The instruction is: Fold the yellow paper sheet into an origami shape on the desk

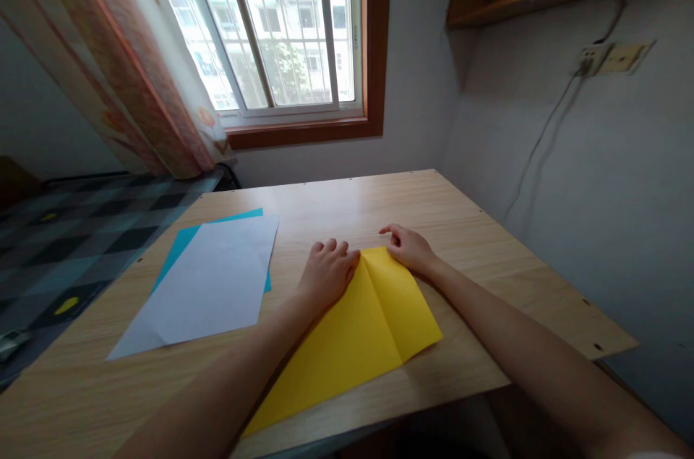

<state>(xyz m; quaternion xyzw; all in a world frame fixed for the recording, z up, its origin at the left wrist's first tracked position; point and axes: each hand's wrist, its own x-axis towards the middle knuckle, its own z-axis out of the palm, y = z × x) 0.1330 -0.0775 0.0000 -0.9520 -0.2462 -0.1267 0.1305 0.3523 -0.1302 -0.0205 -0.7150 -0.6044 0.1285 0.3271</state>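
Note:
A yellow sheet of paper (347,350) lies on the table in front of me, with a crease running from its far edge to its near edge. The part right of the crease tilts up a little. My left hand (330,271) rests at the far left of the sheet, fingers curled, thumb side against the paper near the crease. At the far right corner, my right hand (409,248) has its fingers closed on the sheet's edge, the index finger pointing left. The hidden undersides of both hands leave the exact grip partly unseen.
On the wooden table (347,206), a white sheet of paper (217,278) overlaps a blue sheet (176,254) to the left. A checked bed (108,220) stands beyond the table's left edge. A cord (536,144) hangs from the wall socket (593,58) at right.

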